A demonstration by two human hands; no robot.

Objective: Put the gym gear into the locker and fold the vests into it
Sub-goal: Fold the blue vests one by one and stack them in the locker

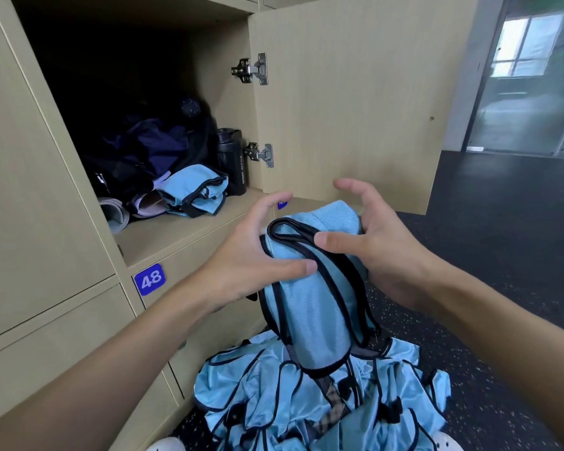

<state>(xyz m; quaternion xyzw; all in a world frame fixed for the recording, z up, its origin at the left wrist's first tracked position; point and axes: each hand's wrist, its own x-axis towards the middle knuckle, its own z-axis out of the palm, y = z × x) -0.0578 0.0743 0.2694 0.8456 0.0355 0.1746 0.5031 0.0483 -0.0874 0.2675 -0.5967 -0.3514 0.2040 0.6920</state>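
1. Vest (pixel 310 304), light blue with black binding, folded into a long narrow bundle. It is held upright in the air in front of the open locker, with its lower end hanging over the pile on the floor.
2. Left hand (pixel 258 255): grips the vest's left side, thumb flat across the front, index finger lifted clear. The other fingers are hidden behind the cloth.
3. Right hand (pixel 381 249): holds the vest's top right, thumb laid on the black binding, index finger raised and curved free. The other fingers are behind the cloth.
4. Locker compartment (pixel 183 232), beige; door (pixel 355 102) swung open to the right on two metal hinges (pixel 253 70).
5. Contents:
   - Folded vest (pixel 196 190), same blue, at the shelf front.
   - Black bottle (pixel 233 161) printed "SPORT BOTTLE", upright in the right corner, just beside the folded vest.
   - Rolled grey mat (pixel 114 213) at the left front edge.
   - Lilac item (pixel 150 203) between mat and folded vest, kind unclear.
   - Dark navy bag or clothing (pixel 150 148) heaped behind, lost in shadow.
6. Number plate (pixel 149 279), blue, reading 48, on the door below. A second blue plate (pixel 282 204) is mostly hidden by the left index finger and is unreadable.
7. Pile of vests (pixel 267 402), same blue, crumpled on the dark speckled floor (pixel 469 288). A patterned strap (pixel 331 408) shows through it; what it belongs to cannot be made out.
8. White shoe (pixel 166 445), cut off at the bottom edge.
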